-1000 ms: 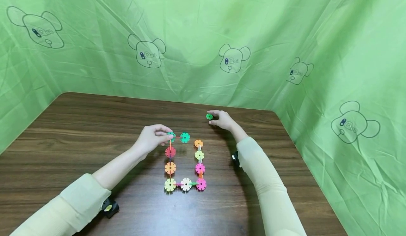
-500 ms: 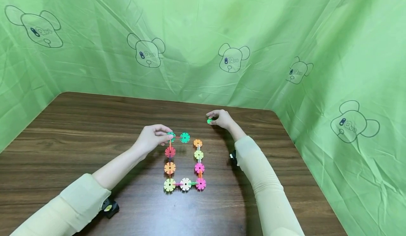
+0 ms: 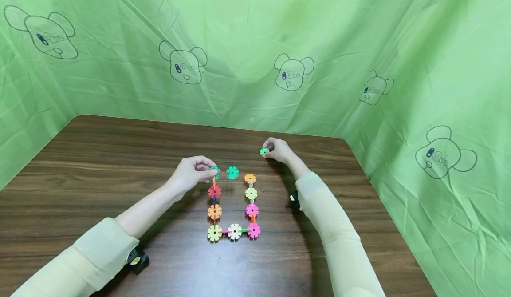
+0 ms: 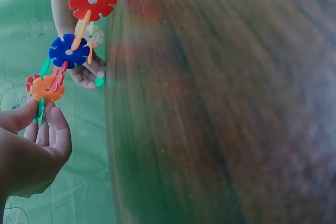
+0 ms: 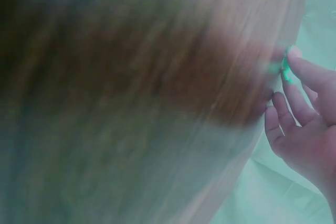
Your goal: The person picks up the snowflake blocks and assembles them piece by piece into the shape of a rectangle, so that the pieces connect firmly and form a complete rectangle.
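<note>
In the head view my left hand (image 3: 190, 175) pinches a teal snowflake disc (image 3: 215, 172) at the far left corner of a frame of linked plastic discs. A second teal disc (image 3: 232, 172) sits beside it, joined by a red piece. A gap separates this disc from the orange disc (image 3: 249, 179) ending the right side. Seen from the left wrist, thumb and fingers grip a green disc (image 4: 40, 109) edge-on. My right hand (image 3: 281, 149), beyond the frame, pinches a loose green snowflake disc (image 3: 264, 152) between thumb and finger; from the right wrist that disc (image 5: 286, 66) appears edge-on.
The frame's near side has a yellow disc (image 3: 214, 233), a white disc (image 3: 234, 231) and a pink disc (image 3: 253, 230). Everything lies on a dark wooden table (image 3: 119, 155). Green cloth (image 3: 239, 66) hangs close behind the table's far edge and along its sides.
My right fingers have closed round the green disc, which lay between thumb and finger before and has come slightly nearer. My left hand has kept its place and grip.
</note>
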`<state>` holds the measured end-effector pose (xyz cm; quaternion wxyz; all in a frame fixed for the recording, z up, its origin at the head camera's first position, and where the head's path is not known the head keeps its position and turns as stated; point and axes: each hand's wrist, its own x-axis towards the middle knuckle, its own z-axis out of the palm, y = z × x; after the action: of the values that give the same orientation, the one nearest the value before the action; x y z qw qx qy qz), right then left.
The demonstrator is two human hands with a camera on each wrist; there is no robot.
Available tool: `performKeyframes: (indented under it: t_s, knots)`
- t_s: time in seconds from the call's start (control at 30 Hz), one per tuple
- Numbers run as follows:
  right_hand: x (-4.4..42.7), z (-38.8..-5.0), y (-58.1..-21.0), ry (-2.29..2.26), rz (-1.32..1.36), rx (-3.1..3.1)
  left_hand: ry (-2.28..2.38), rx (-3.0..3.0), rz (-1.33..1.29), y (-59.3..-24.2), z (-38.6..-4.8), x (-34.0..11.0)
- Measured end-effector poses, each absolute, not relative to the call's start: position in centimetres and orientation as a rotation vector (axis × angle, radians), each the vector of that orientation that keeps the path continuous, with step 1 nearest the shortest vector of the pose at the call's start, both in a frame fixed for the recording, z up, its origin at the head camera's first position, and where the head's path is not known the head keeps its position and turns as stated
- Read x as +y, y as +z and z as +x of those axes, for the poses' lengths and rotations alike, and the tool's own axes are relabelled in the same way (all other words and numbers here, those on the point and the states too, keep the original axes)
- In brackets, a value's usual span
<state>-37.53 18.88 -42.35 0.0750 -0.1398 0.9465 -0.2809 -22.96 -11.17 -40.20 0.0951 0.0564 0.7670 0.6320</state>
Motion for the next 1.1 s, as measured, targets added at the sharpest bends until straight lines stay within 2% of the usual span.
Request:
performKeyframes:
  t_s: [0.47,0.8,1.1]
  knots:
    - [18.7,-35.4,-40.5,-1.058,-0.531,2.884,1.87,2.246,0.144,-39.9,-22.9,-11.3]
    - [17.8,-32.6,-38.5,-1.495,-0.418,2.597,1.904,2.196,0.147,-39.9,-22.9,-11.4]
    - [16.8,-29.9,-37.6,-1.614,-0.508,2.503,1.96,2.141,0.149,-40.0,-22.9,-11.5]
